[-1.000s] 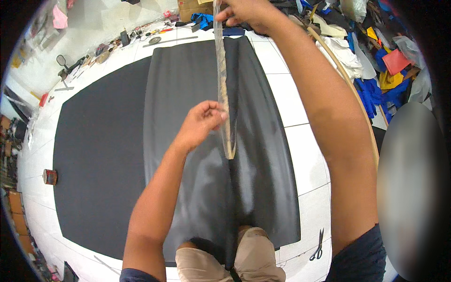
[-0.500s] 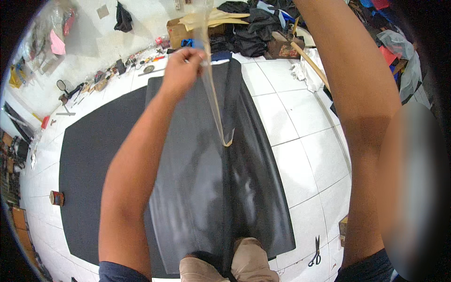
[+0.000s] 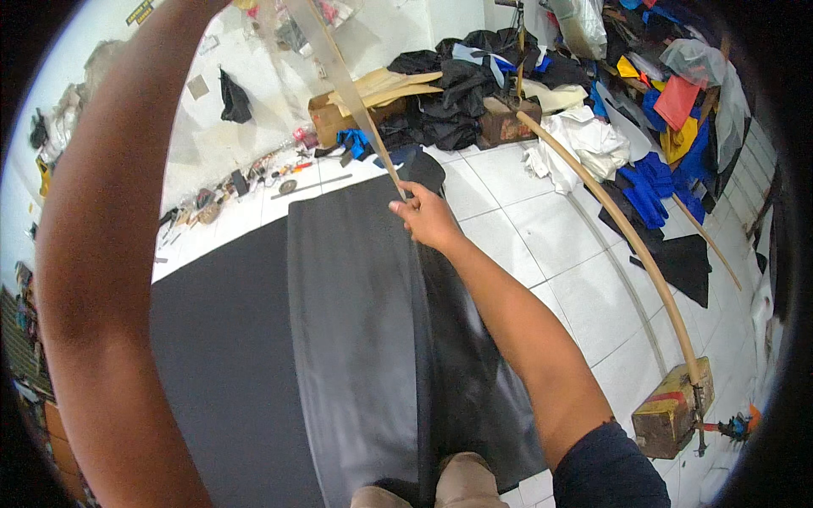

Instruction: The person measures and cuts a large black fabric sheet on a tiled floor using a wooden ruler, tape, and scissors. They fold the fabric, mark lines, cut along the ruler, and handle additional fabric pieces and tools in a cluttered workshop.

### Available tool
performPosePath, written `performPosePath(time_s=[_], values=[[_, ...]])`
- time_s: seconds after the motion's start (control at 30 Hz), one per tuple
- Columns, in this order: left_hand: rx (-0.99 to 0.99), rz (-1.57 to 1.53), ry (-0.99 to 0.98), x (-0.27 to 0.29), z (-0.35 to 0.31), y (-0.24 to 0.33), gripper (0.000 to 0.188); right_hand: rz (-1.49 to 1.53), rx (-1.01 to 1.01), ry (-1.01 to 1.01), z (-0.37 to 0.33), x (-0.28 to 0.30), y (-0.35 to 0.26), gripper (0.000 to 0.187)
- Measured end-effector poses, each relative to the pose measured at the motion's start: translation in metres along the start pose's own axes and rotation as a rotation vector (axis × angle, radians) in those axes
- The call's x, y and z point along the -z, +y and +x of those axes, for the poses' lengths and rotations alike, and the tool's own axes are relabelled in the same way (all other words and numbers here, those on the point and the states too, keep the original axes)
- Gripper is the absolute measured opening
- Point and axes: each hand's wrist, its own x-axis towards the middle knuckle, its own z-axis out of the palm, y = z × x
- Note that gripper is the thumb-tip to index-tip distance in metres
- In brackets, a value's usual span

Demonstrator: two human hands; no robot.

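A long translucent strip (image 3: 347, 83) with a tan edge slants down from the top of the view. Its lower end is at my right hand (image 3: 428, 216), whose thumb and fingers are closed on it above the far part of the black sheet. My left arm (image 3: 102, 279) reaches up past the top edge, so the hand itself is out of sight. Below lies a smooth black sheet (image 3: 356, 339), with a ridge or fold running lengthwise along it. Another matte black sheet (image 3: 229, 356) extends to its left. My knees show at the near end.
A long curved wooden pole (image 3: 627, 220) crosses the tiled floor on the right, ending at a worn box (image 3: 669, 411). Black cloth (image 3: 445, 102), a cardboard box (image 3: 326, 118) and white fabric (image 3: 580, 148) are piled at the back. Small tools line the wall.
My left arm has risen, taking its hand out of view. My right hand has come down into view onto the strip's lower end. The strip's hanging loop is gone, and the view has shifted right.
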Motion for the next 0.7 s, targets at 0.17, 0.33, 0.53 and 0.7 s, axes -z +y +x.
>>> performPosePath(time_s=[0.17,0.33,0.53,0.7], values=[[-0.066,0.148,0.004,0.06,0.022,0.037,0.046,-0.121,-0.017,0.478,0.059,0.023,-0.045,0.048],[-0.04,0.465,-0.069,0.149,0.023,0.043,0.058,-0.302,0.161,0.161,0.096,0.034,-0.093,0.037],[0.158,0.911,-0.372,0.218,0.007,0.016,0.073,-0.072,0.333,0.41,0.143,0.093,-0.18,0.028],[0.328,1.121,-0.896,0.182,-0.06,-0.058,0.086,0.141,0.512,0.412,0.119,0.132,-0.272,0.023]])
